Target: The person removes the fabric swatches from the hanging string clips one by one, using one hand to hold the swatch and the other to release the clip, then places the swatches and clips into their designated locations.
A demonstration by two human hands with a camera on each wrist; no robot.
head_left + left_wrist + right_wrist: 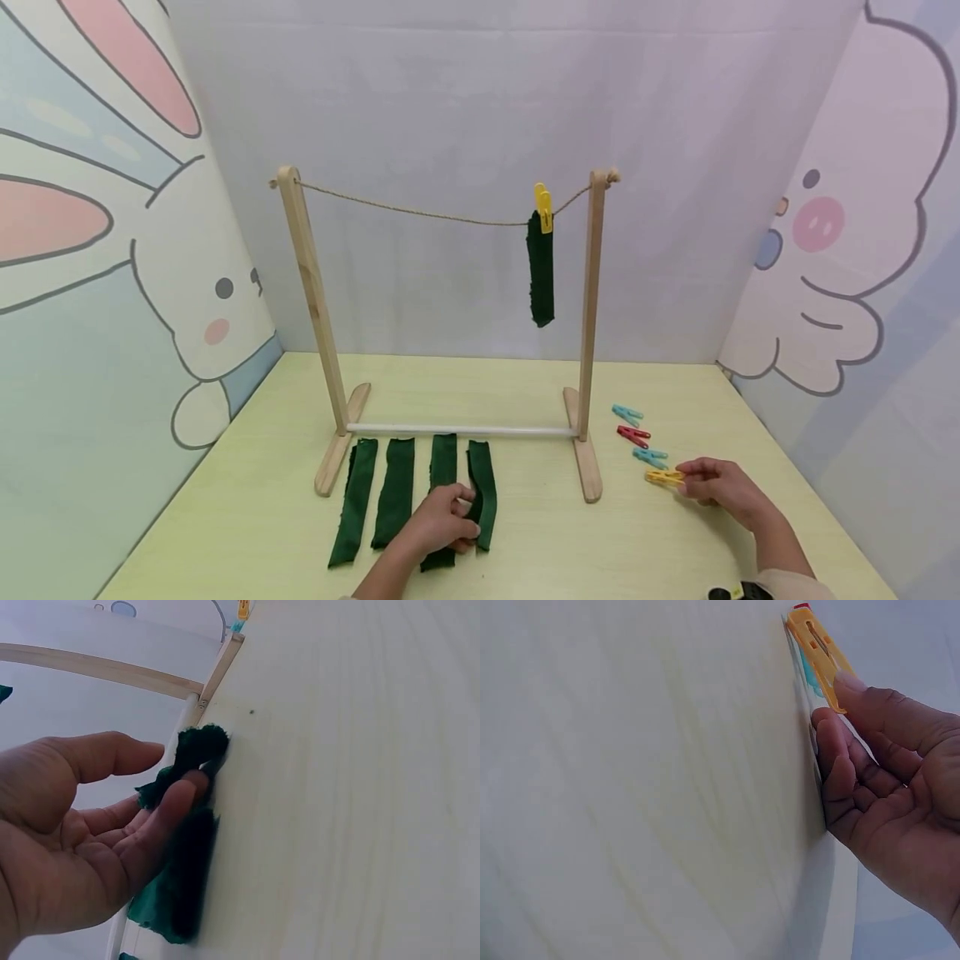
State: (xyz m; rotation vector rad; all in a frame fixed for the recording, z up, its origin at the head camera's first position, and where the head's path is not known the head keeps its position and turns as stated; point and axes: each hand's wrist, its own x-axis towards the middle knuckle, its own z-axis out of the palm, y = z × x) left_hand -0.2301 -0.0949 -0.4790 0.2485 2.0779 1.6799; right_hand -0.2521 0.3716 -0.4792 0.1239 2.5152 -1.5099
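My left hand is at the rightmost of several dark green cloth strips on the table. In the left wrist view, the fingertips touch the raised edge of this cloth, while the thumb stands apart from the fingers. Over on the right, my right hand pinches one end of a yellow clothespin between thumb and fingers, low over the table. The right wrist view shows the thumb on that clothespin. Another green strip hangs from the rope, clipped by a yellow clothespin.
A wooden frame with two posts holds up the sagging rope; a white bar joins its feet. Beside the right foot lie a red clothespin and two blue ones. Printed cloth walls enclose the table.
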